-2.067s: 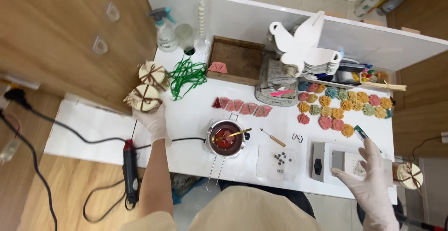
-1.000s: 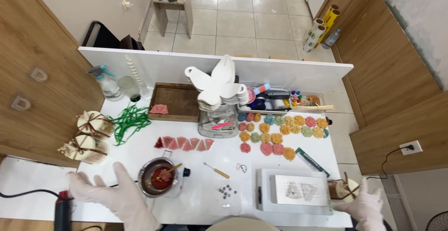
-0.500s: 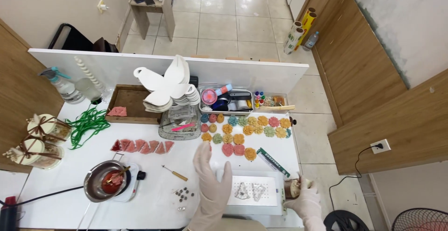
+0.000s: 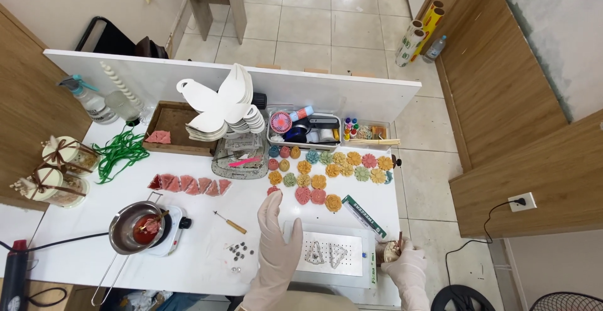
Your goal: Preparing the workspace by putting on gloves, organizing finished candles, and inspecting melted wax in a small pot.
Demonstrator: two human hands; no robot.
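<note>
Left hand (image 4: pixel 276 239): gloved in pale, thin material; rises from the near edge of the view, a little left of centre. Palm turned down, flat, fingers (image 4: pixel 271 205) straight and held close together, pointing toward the far side. Thumb spread slightly to the right. Nothing gripped. Wrist and forearm run straight back toward the near edge, the glove cuff reaching down over the wrist.

Right hand (image 4: pixel 405 266): same pale glove; sits low at the near right. Fingers curled inward around a small object, knuckles facing up and left. Forearm angles down and right out of view; only its gloved wrist portion shows.

Hands well apart.
</note>
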